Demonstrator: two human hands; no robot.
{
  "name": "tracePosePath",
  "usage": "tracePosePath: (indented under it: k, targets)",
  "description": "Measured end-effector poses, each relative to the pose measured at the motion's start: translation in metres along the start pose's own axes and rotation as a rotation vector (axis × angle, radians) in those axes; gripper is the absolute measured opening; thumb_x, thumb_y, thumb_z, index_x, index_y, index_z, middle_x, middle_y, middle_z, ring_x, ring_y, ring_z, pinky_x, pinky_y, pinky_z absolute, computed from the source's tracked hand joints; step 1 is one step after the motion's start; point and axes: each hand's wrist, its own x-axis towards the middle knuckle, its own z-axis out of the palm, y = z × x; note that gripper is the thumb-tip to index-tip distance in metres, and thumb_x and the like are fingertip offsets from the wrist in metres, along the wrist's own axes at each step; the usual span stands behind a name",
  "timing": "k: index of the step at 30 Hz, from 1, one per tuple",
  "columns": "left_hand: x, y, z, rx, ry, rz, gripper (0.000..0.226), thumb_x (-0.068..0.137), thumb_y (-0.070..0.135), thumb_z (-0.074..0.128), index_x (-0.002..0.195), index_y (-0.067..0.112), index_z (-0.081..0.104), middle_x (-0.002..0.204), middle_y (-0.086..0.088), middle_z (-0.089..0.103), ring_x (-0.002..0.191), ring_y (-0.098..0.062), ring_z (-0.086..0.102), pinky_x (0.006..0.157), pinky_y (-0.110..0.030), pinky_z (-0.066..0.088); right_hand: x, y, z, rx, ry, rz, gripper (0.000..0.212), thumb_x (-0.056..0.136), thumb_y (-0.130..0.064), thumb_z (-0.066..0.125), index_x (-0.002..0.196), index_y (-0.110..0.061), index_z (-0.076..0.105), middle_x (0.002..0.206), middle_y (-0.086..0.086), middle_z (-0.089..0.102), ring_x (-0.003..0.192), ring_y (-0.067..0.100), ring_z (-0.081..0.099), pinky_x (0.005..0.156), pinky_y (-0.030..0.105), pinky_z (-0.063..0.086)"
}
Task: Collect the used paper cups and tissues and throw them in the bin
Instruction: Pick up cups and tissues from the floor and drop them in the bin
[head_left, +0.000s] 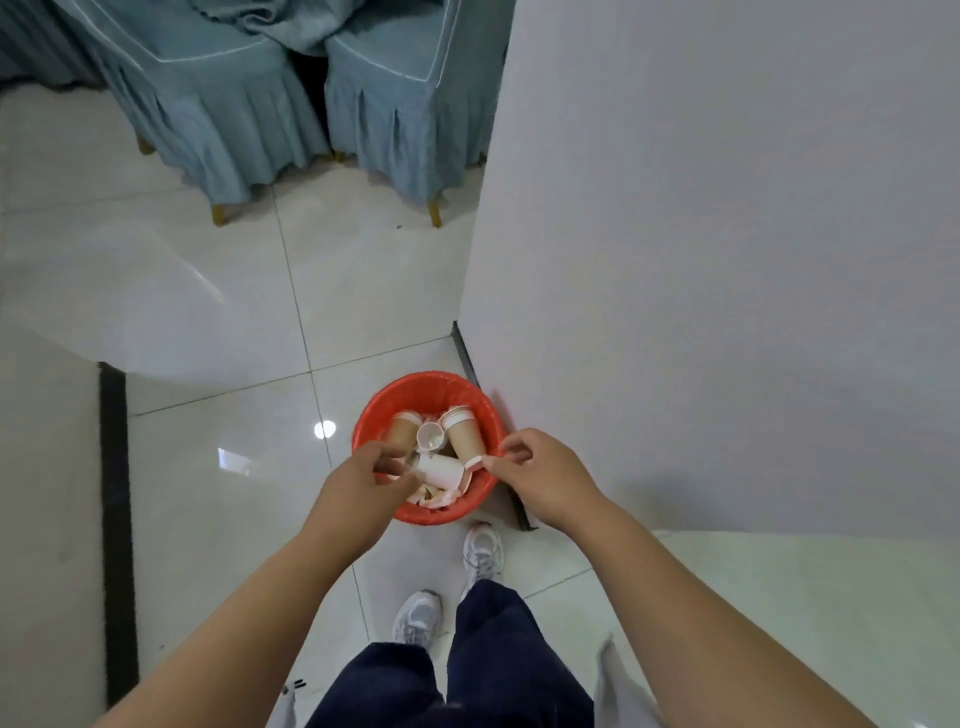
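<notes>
The left hand (371, 480) hangs over the near left edge of the red bin (368, 413), forearm reaching forward and down, knuckles up and wrist bent slightly inward. Its fingers are curled together, and their tips lie right against the end of a white cup (441, 472) lying on its side in the bin. Whether they grip that cup or only touch it cannot be told. Deeper in the bin, a brown cup (402, 434) leans at the left, a small white cup (430, 435) sits mouth up in the middle, and a second brown cup (466, 439) leans at the right. Pale crumpled paper (441, 500) shows beneath them at the near side. The right hand (543, 473) hovers over the bin's right rim, palm down. Its fingers are loosely curled and plainly hold nothing, and its thumb tip is just beside a cup rim. The bin stands on a glossy tiled floor (208, 312) against the corner of a pale wall (727, 260), just ahead of the person's grey shoes (483, 551).
</notes>
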Motion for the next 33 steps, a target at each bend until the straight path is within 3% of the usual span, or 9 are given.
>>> tracePosePath:
  k: [4,7,10,15,23,27,33]
  targets:
    - [-0.019,0.010,0.012,0.025,-0.113,0.118,0.027,0.088,0.028,0.065,0.112,0.028,0.053,0.096,0.014,0.059,0.083,0.000,0.056,0.061,-0.013,0.039,-0.052,0.012,-0.003,0.132,0.109,0.012,0.020,0.087,-0.037,0.065,0.104,-0.029,0.057,0.094,-0.017,0.057,0.086,-0.002,0.054,0.065,0.010,0.038]
    - [-0.036,0.017,0.030,0.065,-0.208,0.184,0.025,0.087,0.028,0.066,0.110,0.028,0.055,0.095,0.014,0.059,0.083,0.001,0.057,0.063,-0.015,0.045,-0.088,0.027,-0.009,0.202,0.183,0.024,0.021,0.087,-0.037,0.065,0.105,-0.028,0.058,0.095,-0.016,0.057,0.084,-0.004,0.053,0.061,0.008,0.036]
    - [-0.055,0.024,0.053,0.138,-0.312,0.257,0.024,0.086,0.032,0.067,0.106,0.031,0.055,0.096,0.013,0.060,0.086,-0.001,0.059,0.076,-0.023,0.051,-0.121,0.048,-0.012,0.306,0.276,0.064,0.026,0.086,-0.037,0.066,0.109,-0.026,0.061,0.097,-0.015,0.058,0.087,0.003,0.058,0.068,0.012,0.041]
    - [-0.088,0.044,0.100,0.234,-0.467,0.394,0.022,0.085,0.031,0.068,0.104,0.028,0.058,0.093,0.011,0.062,0.085,-0.002,0.059,0.068,-0.014,0.044,-0.173,0.093,-0.022,0.417,0.421,0.128,0.028,0.086,-0.038,0.066,0.111,-0.026,0.062,0.098,-0.015,0.060,0.084,0.002,0.057,0.074,0.018,0.043]
    - [-0.148,0.092,0.199,0.340,-0.683,0.547,0.020,0.085,0.032,0.068,0.102,0.026,0.061,0.094,0.005,0.065,0.082,-0.010,0.063,0.075,-0.026,0.053,-0.269,0.187,-0.052,0.615,0.704,0.228,0.025,0.085,-0.040,0.067,0.107,-0.029,0.061,0.100,-0.013,0.063,0.087,0.006,0.061,0.072,0.020,0.046]
    - [-0.195,0.123,0.263,0.342,-0.726,0.665,0.015,0.086,0.030,0.067,0.100,0.028,0.061,0.093,0.013,0.062,0.084,-0.004,0.060,0.066,-0.014,0.041,-0.324,0.248,-0.077,0.658,0.859,0.251,0.022,0.085,-0.039,0.068,0.104,-0.029,0.062,0.098,-0.012,0.063,0.083,0.006,0.062,0.076,0.024,0.051]
    - [-0.275,0.169,0.363,0.295,-0.821,0.771,0.015,0.085,0.027,0.068,0.099,0.026,0.064,0.096,0.012,0.062,0.085,-0.001,0.058,0.067,-0.012,0.039,-0.407,0.341,-0.121,0.720,1.061,0.298,0.019,0.085,-0.039,0.066,0.102,-0.033,0.060,0.097,-0.017,0.062,0.084,0.006,0.063,0.076,0.027,0.056]
